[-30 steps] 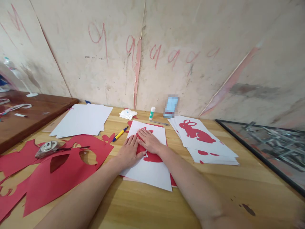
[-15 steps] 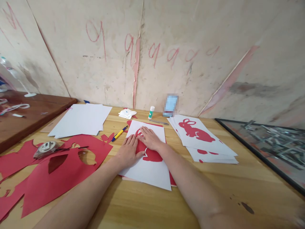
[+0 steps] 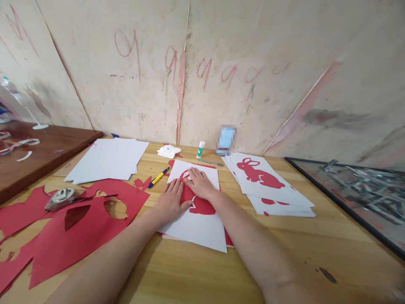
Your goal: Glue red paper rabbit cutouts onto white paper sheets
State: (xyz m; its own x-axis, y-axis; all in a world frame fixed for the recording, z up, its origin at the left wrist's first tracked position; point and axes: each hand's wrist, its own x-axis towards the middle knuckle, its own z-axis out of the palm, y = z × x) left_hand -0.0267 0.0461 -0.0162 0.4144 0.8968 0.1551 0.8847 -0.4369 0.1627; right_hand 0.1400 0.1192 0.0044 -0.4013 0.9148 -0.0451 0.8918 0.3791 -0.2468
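Note:
Both of my hands lie flat on a red paper rabbit cutout (image 3: 203,206), which rests on a white sheet (image 3: 199,232). My left hand (image 3: 171,200) covers the rabbit's left side, fingers stretched out and the thumb pointing right. Over the upper part lies my right hand (image 3: 199,183), its fingers reaching toward the ears. The hands hide the rabbit's head and much of its body. Beneath the white sheet, red paper (image 3: 228,236) sticks out along the right edge.
Red paper scraps (image 3: 82,236) with a tape measure (image 3: 63,198) spread left. Behind them are blank white sheets (image 3: 107,158) and a yellow-blue pen (image 3: 159,177). A glue stick (image 3: 200,150), tissue (image 3: 169,150) and phone (image 3: 226,140) stand near the wall. Rabbit sheets (image 3: 272,181) lie right, beside a black-framed pane (image 3: 348,211).
My right hand's fingers have shifted very slightly on the rabbit. Otherwise the hands and papers stay where they were.

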